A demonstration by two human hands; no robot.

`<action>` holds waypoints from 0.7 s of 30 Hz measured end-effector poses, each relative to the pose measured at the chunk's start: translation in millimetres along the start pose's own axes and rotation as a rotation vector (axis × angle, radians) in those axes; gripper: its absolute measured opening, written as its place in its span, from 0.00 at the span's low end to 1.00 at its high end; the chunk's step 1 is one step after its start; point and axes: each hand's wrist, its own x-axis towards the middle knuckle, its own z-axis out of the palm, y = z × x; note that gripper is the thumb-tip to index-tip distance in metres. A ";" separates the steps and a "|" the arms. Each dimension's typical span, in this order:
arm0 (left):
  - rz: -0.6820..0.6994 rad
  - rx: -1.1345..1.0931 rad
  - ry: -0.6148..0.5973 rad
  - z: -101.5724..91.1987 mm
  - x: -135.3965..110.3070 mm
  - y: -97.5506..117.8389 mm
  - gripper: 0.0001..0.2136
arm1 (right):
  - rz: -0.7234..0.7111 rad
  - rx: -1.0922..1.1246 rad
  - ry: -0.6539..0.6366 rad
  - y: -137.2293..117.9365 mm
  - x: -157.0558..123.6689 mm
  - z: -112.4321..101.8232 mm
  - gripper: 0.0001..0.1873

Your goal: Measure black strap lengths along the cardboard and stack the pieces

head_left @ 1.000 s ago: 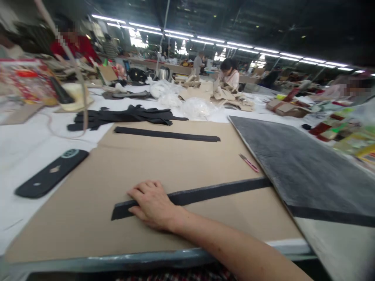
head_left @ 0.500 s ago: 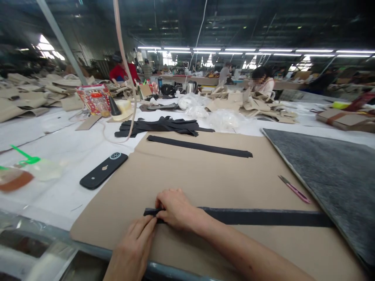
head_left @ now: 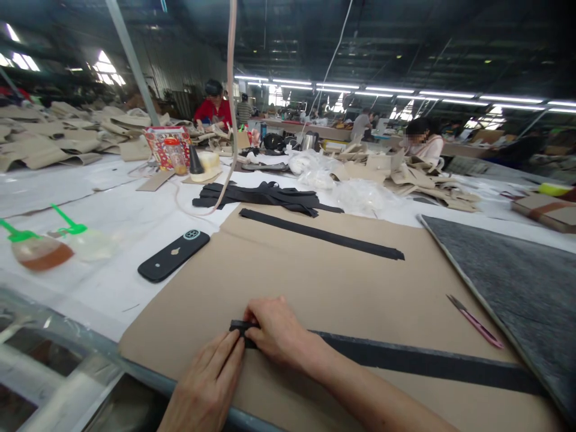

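Note:
A long black fabric strip point(head_left: 405, 358) lies across the tan sheet point(head_left: 315, 276) near the table's front edge. At its left end my right hand point(head_left: 276, 330) is closed, with thumb and curled fingers pinching the strip's edge. My left hand point(head_left: 209, 372) presses its fingertips, held together, on the same end, close beside the right thumb. The part of the strip under my right hand and wrist is hidden. Farther back on the sheet lies a shorter black strip point(head_left: 319, 234). Pink-handled thread snips point(head_left: 477, 323) rest at the right.
A black phone point(head_left: 173, 257) lies at the sheet's left edge, with green-capped bottles point(head_left: 42, 249) beyond it. Behind the sheet is a pile of black strips point(head_left: 265, 197). A dark grey mat point(head_left: 508, 264) covers the right side. A hose point(head_left: 231, 90) hangs down; people work farther back.
The view has swung left and tilted, so everything sits farther right. Both hands stay at the strip's left end, with only slight finger movement.

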 end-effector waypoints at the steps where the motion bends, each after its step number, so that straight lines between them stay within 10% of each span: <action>1: -0.002 0.000 -0.008 0.8 -1.0 -0.5 0.20 | -0.011 -0.020 -0.006 -0.7 0.5 -0.5 0.07; 21: -0.015 -0.004 -0.036 2.7 -4.7 -13.5 0.20 | -0.275 0.003 0.131 18.5 -0.7 19.3 0.09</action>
